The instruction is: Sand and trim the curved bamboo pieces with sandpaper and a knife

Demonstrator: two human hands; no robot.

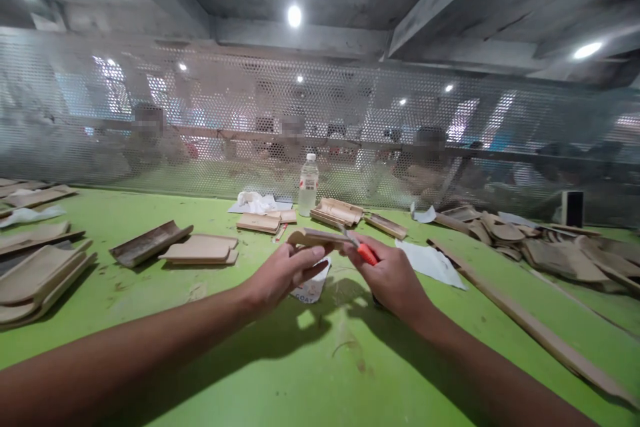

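My left hand point(285, 272) grips a flat tan piece of cut material point(315, 237), held up over the green table point(300, 373). My right hand point(393, 277) is closed around an orange-handled knife point(367, 253), whose metal blade points up and left against the piece's right end. A white scrap of paper point(313, 288) lies on the table just under my left hand.
Stacks of curved tan pieces lie at the left point(40, 273), the middle left point(200, 250) and the far right point(560, 247). A plastic bottle point(308, 185) stands at the back by a perforated metal screen point(200, 120). A long strip point(530, 327) lies at the right. People sit behind the screen.
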